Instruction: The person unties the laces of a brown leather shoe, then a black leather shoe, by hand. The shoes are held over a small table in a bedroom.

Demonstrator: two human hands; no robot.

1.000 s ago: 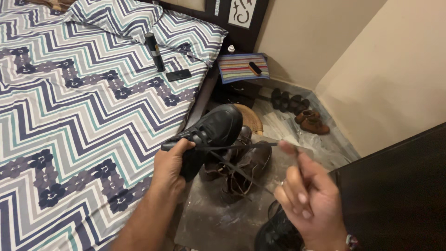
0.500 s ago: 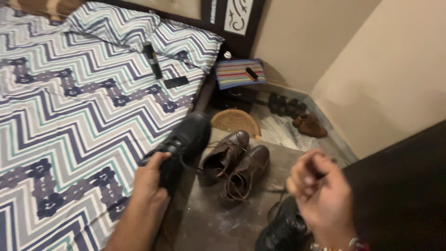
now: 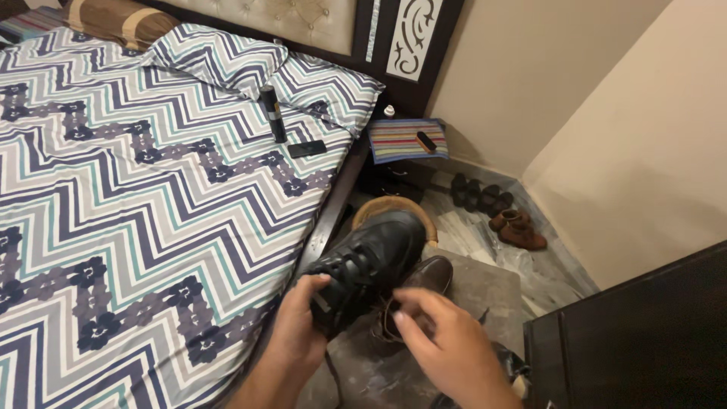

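Note:
My left hand grips a black lace-up shoe by its heel end, holding it toe-up above the floor. My right hand is right beside the shoe's laces, fingers bent and reaching toward them; whether it pinches a lace I cannot tell. Behind the black shoe a brown leather boot lies on a grey sheet on the floor, mostly hidden by the hands and the shoe.
A bed with a zigzag-patterned cover fills the left, with a dark spray can and a phone on it. A striped cloth with a brush covers the bedside stand. Small shoes stand by the wall. Dark furniture is at right.
My right hand moved left from the side to the shoe's laces. My left hand raised the black shoe back over the brown boots. The camera tilted up slightly.

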